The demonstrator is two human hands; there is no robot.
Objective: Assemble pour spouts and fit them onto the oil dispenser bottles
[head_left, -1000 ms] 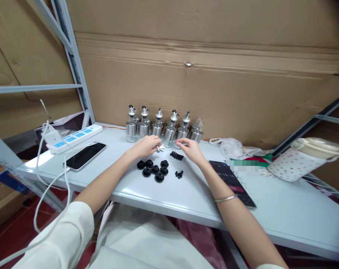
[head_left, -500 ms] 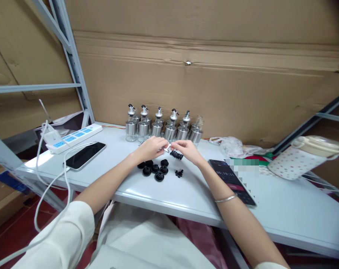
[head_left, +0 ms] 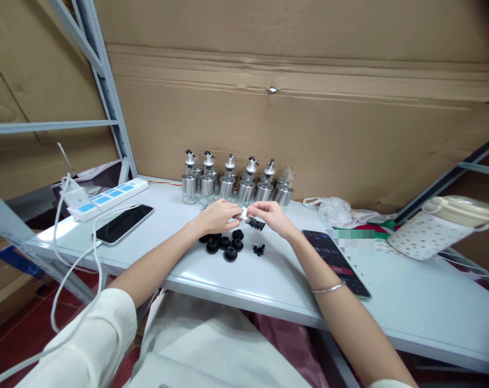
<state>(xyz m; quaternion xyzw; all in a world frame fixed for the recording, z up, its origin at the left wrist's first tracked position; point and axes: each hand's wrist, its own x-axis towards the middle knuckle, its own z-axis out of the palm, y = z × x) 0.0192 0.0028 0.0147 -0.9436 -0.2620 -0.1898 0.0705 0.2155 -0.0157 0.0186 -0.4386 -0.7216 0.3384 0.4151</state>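
Note:
Between my hands, above the table, is a small white spout piece (head_left: 243,214). My left hand (head_left: 219,216) grips it from the left with its fingertips. From the other side my right hand (head_left: 271,215) pinches at its top with thumb and forefinger. Several round black stoppers (head_left: 230,254) lie below my left hand. A row of small black parts (head_left: 256,223) sits just under my right hand, and a few tiny black pieces (head_left: 258,250) lie nearer the front edge. Behind my hands stand several glass and metal bottles (head_left: 227,186), most topped with spouts.
On the left are a white power strip (head_left: 107,199) and a phone (head_left: 125,224) with white cables. A larger phone (head_left: 337,264) lies beside my right forearm. Farther right are a plastic bag (head_left: 332,211) and a dotted jug (head_left: 438,226). Cardboard (head_left: 293,134) backs the table.
The white piece now shows more plainly and more upright between my fingertips. My left fingers have shifted slightly around it; the bottles and black parts stay put.

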